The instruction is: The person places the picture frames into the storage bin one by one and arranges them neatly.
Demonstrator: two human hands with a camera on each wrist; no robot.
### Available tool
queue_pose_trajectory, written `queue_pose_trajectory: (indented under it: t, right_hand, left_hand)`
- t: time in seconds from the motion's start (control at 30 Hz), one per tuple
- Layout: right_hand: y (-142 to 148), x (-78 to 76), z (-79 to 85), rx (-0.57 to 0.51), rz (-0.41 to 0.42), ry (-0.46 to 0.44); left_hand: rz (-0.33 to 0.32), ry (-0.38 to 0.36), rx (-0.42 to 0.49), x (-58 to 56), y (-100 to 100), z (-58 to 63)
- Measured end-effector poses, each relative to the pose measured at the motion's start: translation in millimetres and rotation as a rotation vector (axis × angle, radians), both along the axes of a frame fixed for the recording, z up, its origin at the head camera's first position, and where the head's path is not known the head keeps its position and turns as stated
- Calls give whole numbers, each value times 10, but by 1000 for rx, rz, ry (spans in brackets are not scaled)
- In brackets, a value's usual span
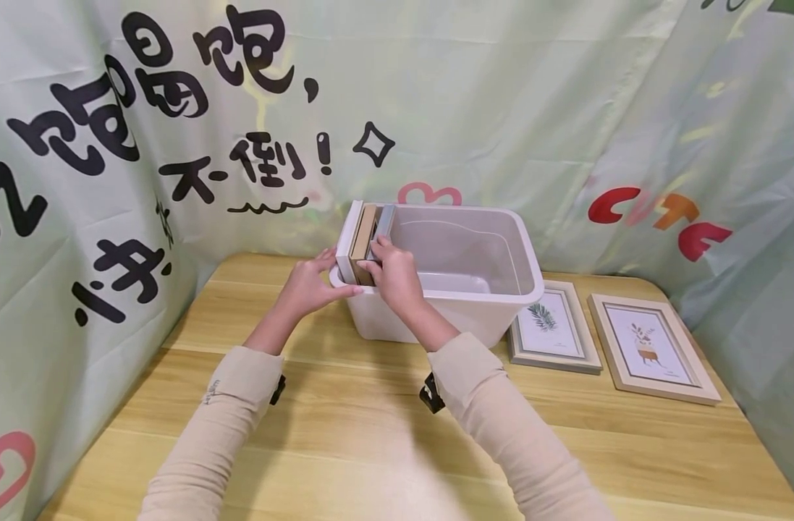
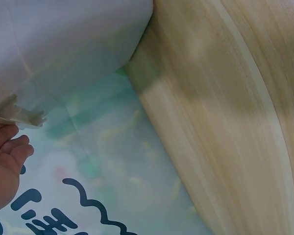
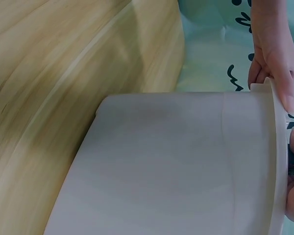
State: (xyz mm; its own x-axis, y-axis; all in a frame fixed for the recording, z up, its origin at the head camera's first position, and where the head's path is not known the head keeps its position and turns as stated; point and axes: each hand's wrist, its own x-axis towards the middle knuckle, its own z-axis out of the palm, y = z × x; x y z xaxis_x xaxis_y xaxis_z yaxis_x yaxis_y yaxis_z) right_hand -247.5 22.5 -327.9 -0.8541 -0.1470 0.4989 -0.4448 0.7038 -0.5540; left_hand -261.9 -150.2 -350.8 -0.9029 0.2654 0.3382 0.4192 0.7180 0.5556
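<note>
A pale plastic storage bin (image 1: 436, 318) stands on the wooden table in the head view. Upright at its left end are a white frame (image 1: 349, 242), a tan frame (image 1: 364, 231) and a grey frame (image 1: 386, 221), side by side. My left hand (image 1: 305, 286) grips the bin's left front corner, thumb along the rim; in the left wrist view its curled fingers (image 2: 12, 144) are under the rim. My right hand (image 1: 397, 278) reaches over the front rim and pinches the near end of the grey frame, hiding part of it.
Right of the bin, a picture frame with a green leaf print (image 1: 553, 325) lies flat on the table (image 1: 344, 434). Beside it lies another picture frame with a potted-plant print (image 1: 651, 347). A printed curtain (image 1: 501, 108) hangs close behind and at both sides.
</note>
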Motion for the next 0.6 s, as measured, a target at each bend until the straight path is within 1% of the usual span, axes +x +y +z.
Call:
queue_pose_trajectory:
  t: [0.13,0.27,0.43,0.6]
  right_hand:
    - [-22,-16,-11,-5,-2,-15]
    - [-38,-34,-16,-20,20,-47]
    - [-46,-60,-1,-7,38,-27]
    - [-34,-88,21,0,64,-32]
  left_hand:
    - [-8,-3,1,5,0,2]
    - [-12,-7,0,11,-1,8]
    - [-11,-8,0,6,-5,13]
    - [-8,-16,-2,9,-6,18]
